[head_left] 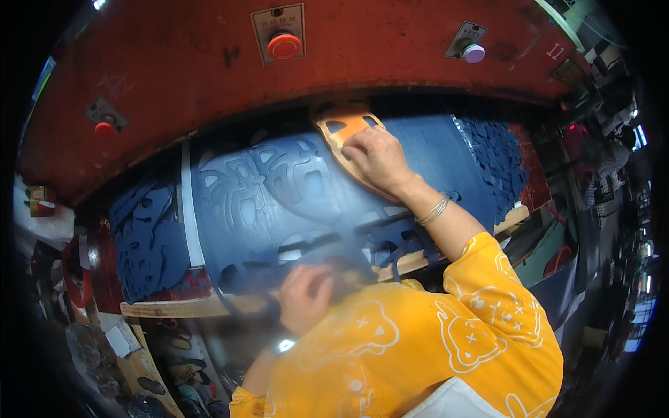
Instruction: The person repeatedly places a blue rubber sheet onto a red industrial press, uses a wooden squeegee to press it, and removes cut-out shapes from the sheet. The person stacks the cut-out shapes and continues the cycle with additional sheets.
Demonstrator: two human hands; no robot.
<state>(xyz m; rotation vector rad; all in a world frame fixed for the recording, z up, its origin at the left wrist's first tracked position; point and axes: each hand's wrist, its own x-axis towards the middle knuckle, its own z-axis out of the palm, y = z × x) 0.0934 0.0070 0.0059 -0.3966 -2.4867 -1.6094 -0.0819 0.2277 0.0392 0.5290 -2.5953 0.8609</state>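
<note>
My right hand (380, 157) is closed on a tan, sole-shaped cutting die (352, 125) with cut-out openings. The die lies on a blue sheet (418, 164), its far end at the dark gap under the red machine. Left of it, the sheet carries several cut outlines of strapped sole shapes (237, 184). Nearer to me, my left hand (303, 296) is at the sheet's front edge, beside blue cut-out strips (240, 279). Motion smears its fingers, so I cannot tell whether they hold anything.
A red machine beam (181, 63) spans the far side, with a red push button (284, 47) and a lilac one (474, 53). Blue cut scraps pile at the left (146, 244) and right (498, 150). A wooden rail (167, 308) edges the table.
</note>
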